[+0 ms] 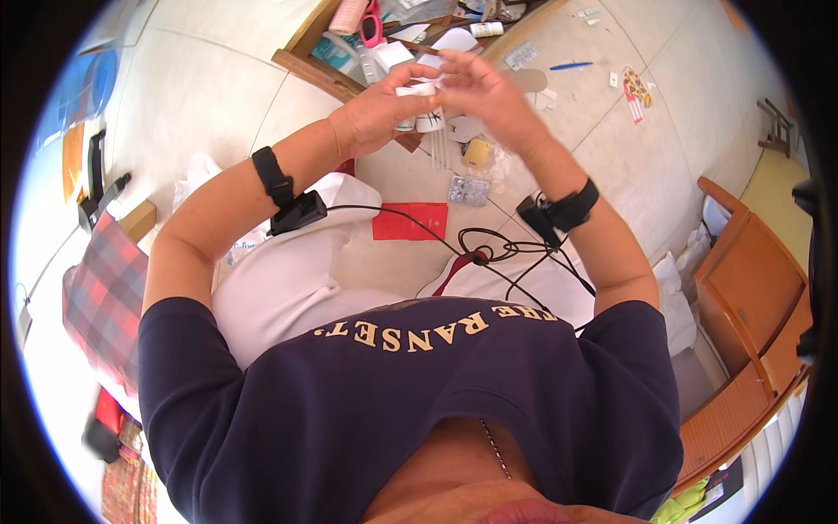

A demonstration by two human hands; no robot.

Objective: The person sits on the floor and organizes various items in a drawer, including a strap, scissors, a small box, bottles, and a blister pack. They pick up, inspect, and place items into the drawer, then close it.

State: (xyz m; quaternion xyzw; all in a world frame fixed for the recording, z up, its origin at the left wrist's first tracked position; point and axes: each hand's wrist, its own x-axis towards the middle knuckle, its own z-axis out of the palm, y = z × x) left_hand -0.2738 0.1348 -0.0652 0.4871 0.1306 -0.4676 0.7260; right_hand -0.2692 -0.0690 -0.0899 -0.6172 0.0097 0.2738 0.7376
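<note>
My left hand holds a small white bottle or container with dark marks, its thumb across the top. My right hand is raised at the container's right side, slightly blurred; whether its fingers grip the container I cannot tell. Just beyond both hands lies an open wooden drawer full of small items, among them pink sunglasses, a white box and a white bottle on its side. Below the hands, a yellow item and a blister pack rest on the floor.
Red envelopes lie on the tiled floor before me. Black cables run between the devices strapped to my forearms. A blue pen and a patterned paper piece are at the upper right. Wooden furniture stands at the right, a checked cloth at the left.
</note>
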